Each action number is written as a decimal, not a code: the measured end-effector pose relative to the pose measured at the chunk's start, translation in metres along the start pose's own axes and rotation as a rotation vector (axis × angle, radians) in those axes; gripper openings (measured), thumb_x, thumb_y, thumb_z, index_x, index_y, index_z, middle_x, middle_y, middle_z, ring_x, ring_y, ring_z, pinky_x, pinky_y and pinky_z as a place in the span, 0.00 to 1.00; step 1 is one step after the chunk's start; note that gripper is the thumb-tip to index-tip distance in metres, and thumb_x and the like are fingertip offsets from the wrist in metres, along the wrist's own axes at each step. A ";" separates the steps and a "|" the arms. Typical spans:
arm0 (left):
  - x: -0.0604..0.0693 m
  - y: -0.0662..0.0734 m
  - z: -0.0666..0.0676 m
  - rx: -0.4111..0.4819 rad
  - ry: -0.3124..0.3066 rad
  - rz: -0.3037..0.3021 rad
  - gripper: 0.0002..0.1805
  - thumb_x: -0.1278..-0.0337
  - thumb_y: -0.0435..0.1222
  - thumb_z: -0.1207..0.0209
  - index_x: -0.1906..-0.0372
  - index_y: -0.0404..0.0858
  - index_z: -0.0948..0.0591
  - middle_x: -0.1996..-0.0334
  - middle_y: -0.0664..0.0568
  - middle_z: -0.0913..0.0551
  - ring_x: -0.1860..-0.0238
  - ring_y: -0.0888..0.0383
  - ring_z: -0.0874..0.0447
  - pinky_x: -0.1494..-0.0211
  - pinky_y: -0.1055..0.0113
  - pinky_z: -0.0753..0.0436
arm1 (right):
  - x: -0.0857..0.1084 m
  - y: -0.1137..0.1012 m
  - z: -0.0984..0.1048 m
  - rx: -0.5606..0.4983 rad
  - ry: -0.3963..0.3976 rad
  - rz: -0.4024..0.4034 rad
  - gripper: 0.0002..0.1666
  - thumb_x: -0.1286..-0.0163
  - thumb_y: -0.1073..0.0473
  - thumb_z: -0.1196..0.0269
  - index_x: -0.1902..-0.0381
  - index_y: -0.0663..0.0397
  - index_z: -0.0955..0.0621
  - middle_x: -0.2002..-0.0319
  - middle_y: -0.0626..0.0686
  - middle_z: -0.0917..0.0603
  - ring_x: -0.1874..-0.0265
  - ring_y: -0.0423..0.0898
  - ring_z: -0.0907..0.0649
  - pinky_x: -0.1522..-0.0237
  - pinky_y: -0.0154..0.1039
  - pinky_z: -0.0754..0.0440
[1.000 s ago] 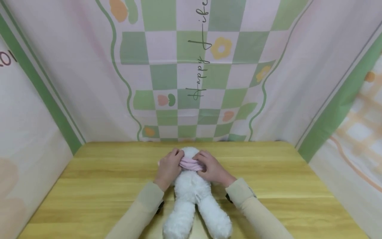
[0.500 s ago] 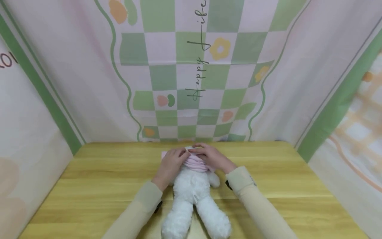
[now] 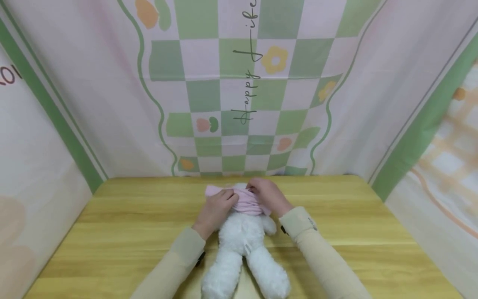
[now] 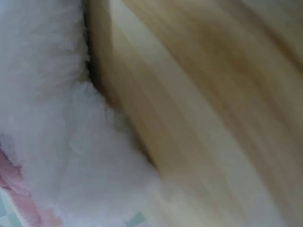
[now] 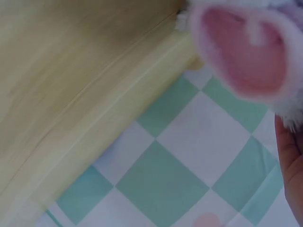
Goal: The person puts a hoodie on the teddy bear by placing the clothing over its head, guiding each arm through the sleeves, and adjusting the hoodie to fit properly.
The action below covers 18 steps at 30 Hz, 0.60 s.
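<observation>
A white plush toy point(image 3: 240, 236) lies on the wooden table with its legs toward me. Pink cloth point(image 3: 248, 204), bunched in folds, wraps its upper end and hides most of the head. My left hand point(image 3: 214, 209) pinches the cloth's upper left part, and a pink flap sticks out beyond it. At the upper right, my right hand point(image 3: 270, 196) pinches the cloth near the top of the head. White fur point(image 4: 71, 142) with pink material point(image 4: 21, 189) fills the left of the left wrist view. The right wrist view shows a pink-lined ear point(image 5: 246, 56) beside right-hand fingers point(image 5: 286, 146).
The wooden table point(image 3: 130, 232) extends to both sides of the toy. Just behind its far edge hangs a green-and-white checked curtain point(image 3: 235, 124), with further fabric panels at the left point(image 3: 37, 166) and right point(image 3: 440, 166).
Both hands have shifted their hold on the pink cloth, which has spread from a narrow band up over the head. The right hand has moved up, uncovering the toy's right-side arm.
</observation>
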<state>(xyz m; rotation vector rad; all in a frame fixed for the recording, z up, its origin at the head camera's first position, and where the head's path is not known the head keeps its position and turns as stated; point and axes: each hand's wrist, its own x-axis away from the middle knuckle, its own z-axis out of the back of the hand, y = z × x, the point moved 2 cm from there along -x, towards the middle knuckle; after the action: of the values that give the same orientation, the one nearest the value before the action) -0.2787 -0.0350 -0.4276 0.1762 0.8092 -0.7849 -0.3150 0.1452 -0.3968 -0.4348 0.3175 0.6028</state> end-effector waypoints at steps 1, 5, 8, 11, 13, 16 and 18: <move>-0.001 0.001 0.001 0.001 -0.012 -0.004 0.05 0.41 0.29 0.46 0.64 0.42 0.24 0.64 0.54 0.20 0.59 0.58 0.18 0.57 0.71 0.16 | 0.000 0.001 0.001 0.004 0.004 -0.033 0.06 0.35 0.67 0.40 0.68 0.55 0.17 0.68 0.51 0.15 0.67 0.47 0.16 0.62 0.40 0.16; -0.003 0.003 0.004 0.020 -0.070 -0.007 0.10 0.44 0.26 0.45 0.60 0.42 0.25 0.61 0.53 0.21 0.57 0.57 0.18 0.58 0.70 0.16 | 0.002 0.006 0.004 0.024 -0.002 -0.120 0.06 0.33 0.66 0.42 0.66 0.54 0.17 0.66 0.52 0.14 0.65 0.49 0.16 0.59 0.42 0.16; -0.004 0.003 0.006 0.019 -0.080 -0.016 0.11 0.44 0.26 0.45 0.59 0.42 0.25 0.60 0.53 0.20 0.58 0.58 0.18 0.58 0.71 0.16 | 0.003 0.010 0.005 0.012 -0.010 -0.156 0.07 0.31 0.66 0.43 0.65 0.55 0.18 0.64 0.53 0.15 0.62 0.50 0.16 0.58 0.44 0.16; -0.004 0.003 0.006 -0.012 -0.053 -0.047 0.07 0.42 0.28 0.44 0.61 0.42 0.25 0.62 0.53 0.20 0.61 0.59 0.18 0.61 0.73 0.16 | 0.004 0.013 0.006 -0.001 -0.013 -0.178 0.07 0.31 0.67 0.43 0.64 0.55 0.18 0.64 0.54 0.15 0.61 0.51 0.16 0.58 0.45 0.17; -0.003 0.004 0.006 -0.032 -0.032 -0.066 0.06 0.42 0.29 0.44 0.62 0.41 0.25 0.63 0.53 0.20 0.63 0.60 0.17 0.63 0.73 0.16 | 0.005 0.015 0.006 -0.012 -0.008 -0.197 0.06 0.31 0.67 0.43 0.65 0.55 0.19 0.64 0.54 0.15 0.61 0.51 0.16 0.58 0.46 0.17; -0.003 0.005 0.006 -0.055 -0.013 -0.078 0.05 0.41 0.29 0.46 0.63 0.42 0.26 0.64 0.53 0.20 0.64 0.60 0.17 0.64 0.74 0.17 | 0.006 0.019 0.007 -0.026 -0.002 -0.223 0.06 0.31 0.67 0.43 0.64 0.54 0.19 0.64 0.54 0.16 0.61 0.52 0.17 0.58 0.46 0.18; -0.003 0.006 0.007 -0.070 -0.004 -0.081 0.04 0.40 0.30 0.47 0.63 0.42 0.25 0.64 0.53 0.20 0.65 0.60 0.17 0.66 0.74 0.17 | 0.006 0.021 0.006 -0.039 -0.006 -0.239 0.06 0.31 0.67 0.43 0.64 0.54 0.19 0.63 0.54 0.16 0.60 0.51 0.17 0.58 0.46 0.18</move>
<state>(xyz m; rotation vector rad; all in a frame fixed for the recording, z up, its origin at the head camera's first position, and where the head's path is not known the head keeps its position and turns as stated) -0.2721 -0.0318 -0.4213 0.0801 0.8431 -0.8321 -0.3220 0.1665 -0.3999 -0.5000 0.2437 0.3777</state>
